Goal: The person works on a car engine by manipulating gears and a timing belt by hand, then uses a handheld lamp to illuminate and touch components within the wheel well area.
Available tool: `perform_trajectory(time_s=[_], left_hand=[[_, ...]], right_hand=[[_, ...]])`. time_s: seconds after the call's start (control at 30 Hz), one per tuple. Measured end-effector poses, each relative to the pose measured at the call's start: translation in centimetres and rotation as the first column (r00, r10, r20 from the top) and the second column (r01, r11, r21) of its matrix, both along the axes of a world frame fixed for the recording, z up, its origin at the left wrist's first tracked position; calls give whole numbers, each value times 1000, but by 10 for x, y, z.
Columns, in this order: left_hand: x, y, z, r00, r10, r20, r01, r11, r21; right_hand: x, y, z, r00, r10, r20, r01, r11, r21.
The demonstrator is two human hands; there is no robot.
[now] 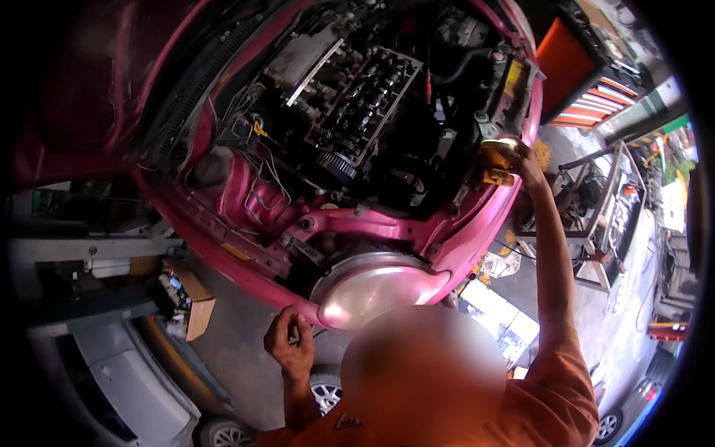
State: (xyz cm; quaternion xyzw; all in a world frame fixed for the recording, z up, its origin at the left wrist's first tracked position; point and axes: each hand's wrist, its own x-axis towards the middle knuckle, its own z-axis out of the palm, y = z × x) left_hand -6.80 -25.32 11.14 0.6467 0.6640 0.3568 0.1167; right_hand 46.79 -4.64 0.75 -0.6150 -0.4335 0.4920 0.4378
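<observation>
My left hand (pixel 290 340) has its fingers curled with thumb and forefinger together, beside the left end of the cloudy headlight (pixel 381 292) at the front of a pink car. Whatever is between those fingers, if anything, is too small to make out. Reaching far to the right, my right hand (pixel 519 156) is closed around a boxy yellow object (pixel 497 165) with a bright glow along its top. It is held over the car's front edge. In the bay lies the engine (pixel 369 104), its top uncovered and its camshafts in view.
The raised hood (pixel 86 97) fills the far left. A red-handled tool (pixel 428 89) stands by the engine, and a yellow dipstick-like loop (pixel 259 129) shows among hoses. To the right are an orange tool chest (pixel 588 104) and a metal frame (pixel 596 231). A cardboard box (pixel 199 307) sits left.
</observation>
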Motion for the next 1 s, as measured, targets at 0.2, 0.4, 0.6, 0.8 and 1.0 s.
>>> perform_trajectory(time_s=[0.2, 0.4, 0.6, 0.8, 1.0], left_hand=[[50, -15, 24, 961, 181, -207, -205, 973, -105], [51, 62, 42, 888, 82, -452, -151, 982, -118], [18, 204, 19, 880, -163, -446, 68, 973, -220], [16, 339, -35, 653, -579, -488, 382, 808, -448], [16, 393, -82, 506, -767, -394, 454, 626, -634]], right_hand=[[-36, -12, 5, 962, -186, 197, 175, 982, 72], [-51, -3, 27, 999, -32, 8, 32, 999, -14], [-146, 2, 34, 612, -307, -729, -273, 783, -559], [-217, 59, 30, 78, -700, -710, -683, 481, -549], [-240, 88, 11, 242, -595, -766, -674, 465, -574]])
